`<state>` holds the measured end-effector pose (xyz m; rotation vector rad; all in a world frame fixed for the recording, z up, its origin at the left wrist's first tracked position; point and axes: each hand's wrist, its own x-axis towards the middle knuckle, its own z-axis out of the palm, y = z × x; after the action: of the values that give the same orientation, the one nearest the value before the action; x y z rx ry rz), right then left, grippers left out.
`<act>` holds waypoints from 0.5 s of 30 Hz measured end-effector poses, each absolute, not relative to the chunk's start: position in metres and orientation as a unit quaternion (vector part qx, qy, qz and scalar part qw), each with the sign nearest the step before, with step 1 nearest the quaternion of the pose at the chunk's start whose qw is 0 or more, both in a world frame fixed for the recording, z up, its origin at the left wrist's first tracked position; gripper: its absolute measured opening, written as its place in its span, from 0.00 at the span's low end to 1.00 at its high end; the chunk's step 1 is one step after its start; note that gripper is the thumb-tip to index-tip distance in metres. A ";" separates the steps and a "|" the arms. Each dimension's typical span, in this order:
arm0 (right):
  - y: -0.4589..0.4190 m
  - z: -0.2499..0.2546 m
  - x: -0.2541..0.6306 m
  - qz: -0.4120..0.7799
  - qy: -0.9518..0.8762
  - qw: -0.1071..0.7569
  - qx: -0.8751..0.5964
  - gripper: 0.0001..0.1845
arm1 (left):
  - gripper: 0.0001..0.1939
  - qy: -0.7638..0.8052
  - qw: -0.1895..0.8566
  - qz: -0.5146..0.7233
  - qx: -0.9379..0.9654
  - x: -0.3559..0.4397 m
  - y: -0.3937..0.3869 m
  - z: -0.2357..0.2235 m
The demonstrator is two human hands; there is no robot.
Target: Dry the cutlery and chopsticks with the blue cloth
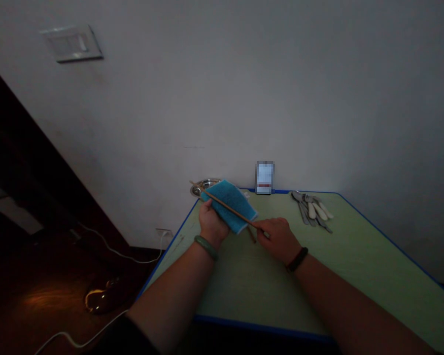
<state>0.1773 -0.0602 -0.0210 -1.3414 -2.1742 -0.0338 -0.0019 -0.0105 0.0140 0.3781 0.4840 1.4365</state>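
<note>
A green table (pixel 355 256) with blue edges meets the wall at its far edge. Over its far-left part, the left hand (pixel 211 222) holds a blue cloth (pixel 227 192), thumb on top (the other fingers are hidden underneath). The right hand (pixel 280 239) has its fingers closed around the near end of a thin stick (pixel 231 209), which lies across the cloth. A metal bowl (pixel 211 183) sits at the far-left corner, cutlery (pixel 312 210) toward the far-right corner, and a phone (pixel 265 176) stands upright at the far edge between them.
</note>
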 end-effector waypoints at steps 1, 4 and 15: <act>-0.061 -0.020 0.178 -0.013 -0.814 0.290 -0.503 0.18 | 0.24 0.217 0.708 0.650 0.172 -0.003 -0.010 0.014; -0.062 -0.019 0.179 -0.009 -0.811 0.292 -0.507 0.18 | 0.23 0.217 0.700 0.658 0.173 -0.005 -0.010 0.018; -0.061 -0.018 0.183 0.020 -0.806 0.327 -0.492 0.17 | 0.25 0.196 0.686 0.682 0.160 -0.016 -0.003 0.017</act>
<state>0.1825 -0.0607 -0.0183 -1.2896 -2.1126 0.0517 -0.0162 -0.0030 0.0171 0.3576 0.4396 1.5268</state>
